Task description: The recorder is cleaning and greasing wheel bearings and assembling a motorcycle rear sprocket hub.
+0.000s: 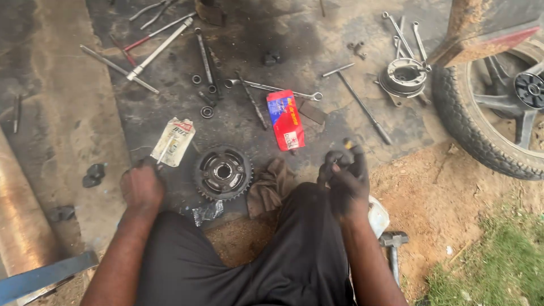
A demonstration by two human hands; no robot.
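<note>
My left hand (pixel 141 184) rests low on the oily floor, fingers closed on a thin pale stick that reaches up over a torn white packet (pixel 174 140). A black toothed sprocket with a hub (pixel 222 172) lies flat just to its right. My right hand (pixel 344 177), smeared with grease, is raised over my right knee and grips a small dark ring-shaped part. A brown rag (pixel 271 186) lies between the sprocket and that knee. A red and blue box (pixel 285 119) lies beyond the rag.
Spanners (pixel 405 35), rods, a T-handle wrench (pixel 357 97) and small bearings (pixel 207 111) are scattered over the dark mat. A round hub plate (pixel 403 77) lies by a motorcycle wheel (pixel 492 113) at right. A hammer (pixel 393 243) lies beside my right leg.
</note>
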